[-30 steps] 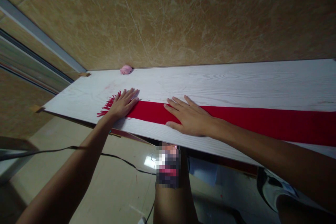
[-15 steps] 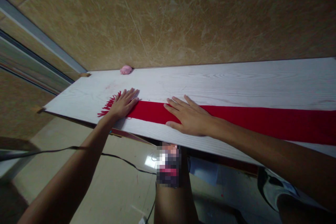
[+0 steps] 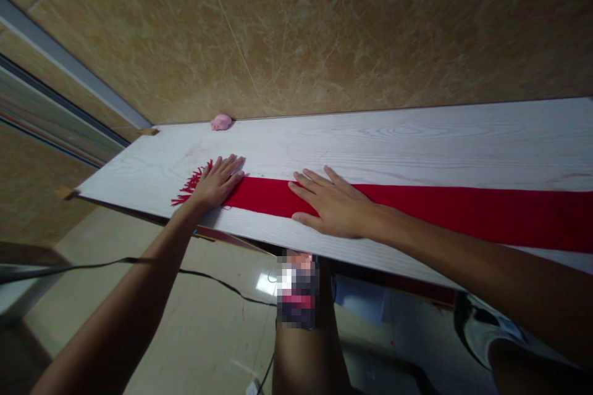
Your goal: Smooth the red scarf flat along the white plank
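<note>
A long red scarf (image 3: 445, 210) lies flat along the white wood-grain table, its fringe (image 3: 191, 184) at the left end and its right end running out of view. My left hand (image 3: 217, 182) rests palm down on the scarf just beside the fringe, fingers stretched out and pointing to the wall. Further right, my right hand (image 3: 336, 203) is spread flat on the scarf, fingers apart and pointing left. Neither hand grips the cloth. The parts of the scarf under both palms and the right forearm are hidden.
A small pink pig figure (image 3: 221, 122) sits at the back of the table (image 3: 370, 142), near the tiled wall (image 3: 333, 31). A black cable (image 3: 208, 278) hangs below the front edge. My leg (image 3: 306, 358) is under the table, beside a blurred pixelated patch.
Both hands stay in the same places on the scarf. The view has shifted very slightly; nothing else has visibly moved.
</note>
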The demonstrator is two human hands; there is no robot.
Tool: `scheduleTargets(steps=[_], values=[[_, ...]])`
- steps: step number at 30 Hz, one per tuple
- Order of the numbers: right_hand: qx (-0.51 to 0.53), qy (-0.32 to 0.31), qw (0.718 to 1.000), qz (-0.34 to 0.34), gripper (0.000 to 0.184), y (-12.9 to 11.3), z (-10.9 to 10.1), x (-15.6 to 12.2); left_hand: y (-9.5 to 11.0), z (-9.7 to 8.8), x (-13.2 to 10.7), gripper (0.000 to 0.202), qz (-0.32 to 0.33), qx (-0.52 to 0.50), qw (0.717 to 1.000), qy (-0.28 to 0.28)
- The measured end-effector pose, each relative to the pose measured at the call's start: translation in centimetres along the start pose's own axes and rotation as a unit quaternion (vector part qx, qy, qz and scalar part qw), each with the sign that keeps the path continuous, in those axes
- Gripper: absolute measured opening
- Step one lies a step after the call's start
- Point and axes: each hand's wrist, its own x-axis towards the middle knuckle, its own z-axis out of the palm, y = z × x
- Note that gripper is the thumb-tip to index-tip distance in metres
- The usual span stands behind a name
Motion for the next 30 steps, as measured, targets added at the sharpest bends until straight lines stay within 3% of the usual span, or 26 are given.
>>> scheduleTargets(steps=[10,16,21,30], values=[[0.007,0.022,1.000,-0.018,0.080,0.3,0.2,0.0,0.7,-0.8,-0.4,0.068,0.004,0.014,1.000,-0.002],[0.007,0.016,1.000,-0.004,0.079,0.1,0.0,-0.1,3.5,-1.7,-2.1,0.066,0.015,0.041,0.995,0.086],[0.007,0.011,1.000,-0.009,0.079,0.1,-0.1,-0.1,6.0,-0.9,-3.3,0.066,0.096,-0.010,0.995,0.023],[0.007,0.017,1.000,-0.011,0.081,0.3,0.2,0.0,6.3,0.1,-3.1,0.068,0.099,-0.028,0.994,-0.026]])
